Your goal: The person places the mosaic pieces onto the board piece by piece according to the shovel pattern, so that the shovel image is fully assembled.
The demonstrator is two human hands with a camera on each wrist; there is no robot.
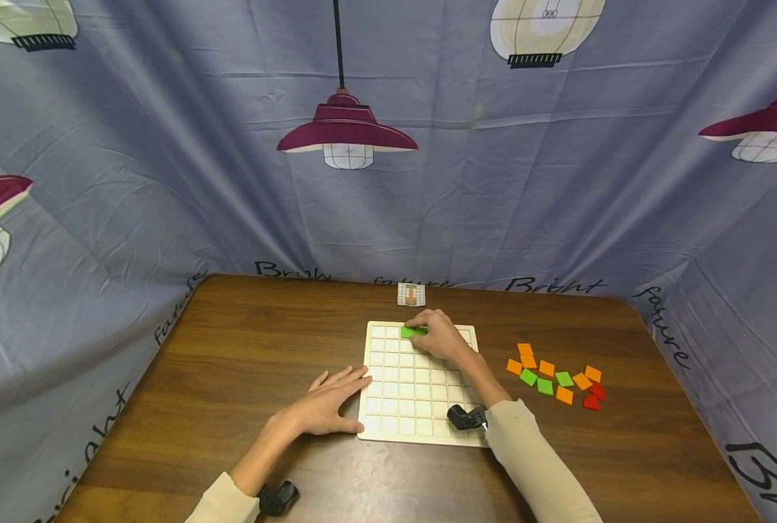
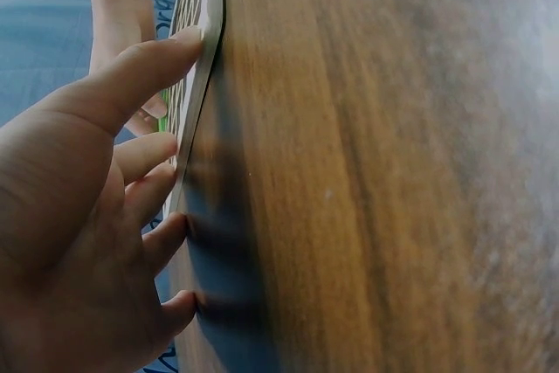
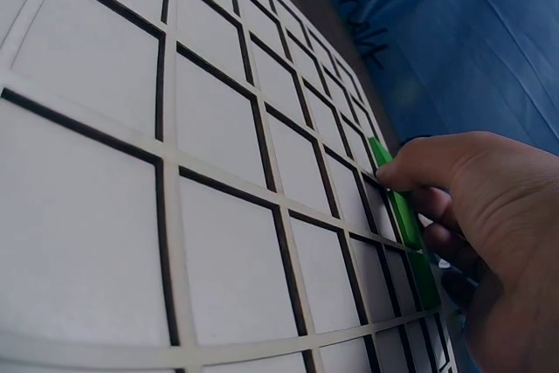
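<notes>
A cream square board (image 1: 397, 385) with a grid of square cells lies on the table. My left hand (image 1: 328, 403) rests along its left side, fingers extended and spread, with thumb and fingertips at the edge. In the left wrist view, the left hand's thumb (image 2: 157, 63) lies on the rim. My right hand (image 1: 437, 335) is over the board's far row, pinching a green tile (image 3: 403, 216) between thumb and fingers. Another green tile (image 3: 424, 281) sits beside it in the far row. The right fingertips are partly hidden behind the tile and the thumb.
To the right of the board lie loose orange tiles (image 1: 546, 368), green tiles (image 1: 544, 386) and red pieces (image 1: 592, 402). A small card (image 1: 411, 294) printed with a grid and an orange figure lies beyond the board. A printed blue curtain (image 1: 362, 218) hangs behind the wooden table (image 1: 264, 327).
</notes>
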